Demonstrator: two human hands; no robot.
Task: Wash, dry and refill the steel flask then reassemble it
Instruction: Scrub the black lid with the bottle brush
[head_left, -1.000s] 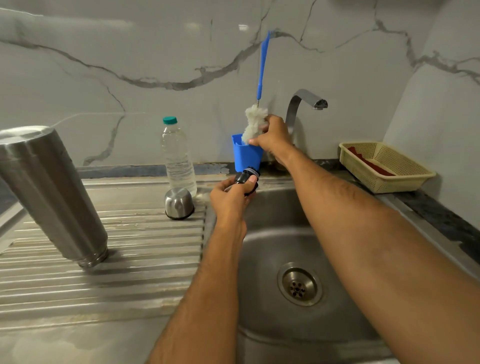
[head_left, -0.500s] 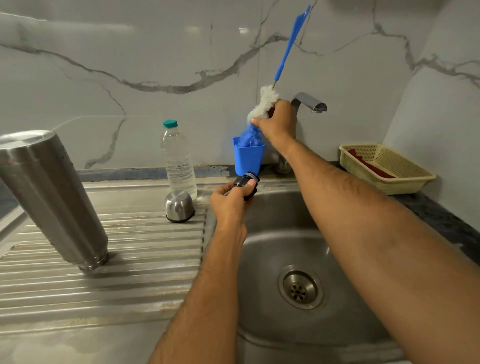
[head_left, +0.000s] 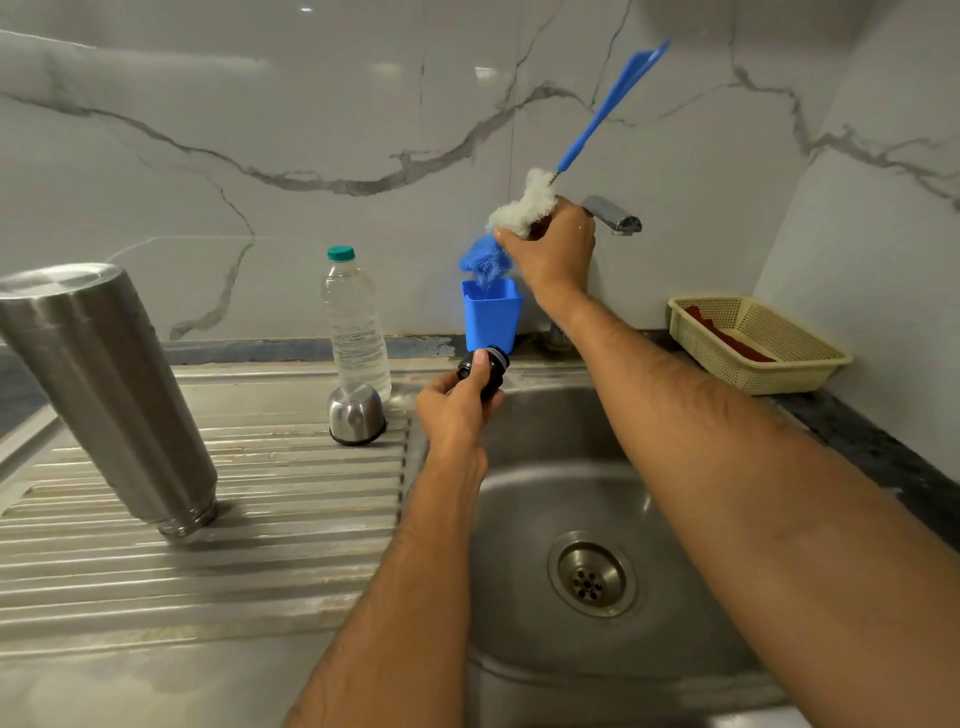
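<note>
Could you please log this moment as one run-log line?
right hand: grips blue-handled bottle brush | left hand: holds black flask stopper | over steel sink

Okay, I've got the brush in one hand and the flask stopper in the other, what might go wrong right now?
The right hand grips the bottle brush by its bristles, not the handle, so it may slip or drip outside the blue cup. The left hand pinches the black stopper above the sink; it might drop in. The upturned flask looks tilted and might tip.

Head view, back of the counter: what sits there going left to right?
Steel flask → water bottle → blue cup → tap spout → yellow basket.
</note>
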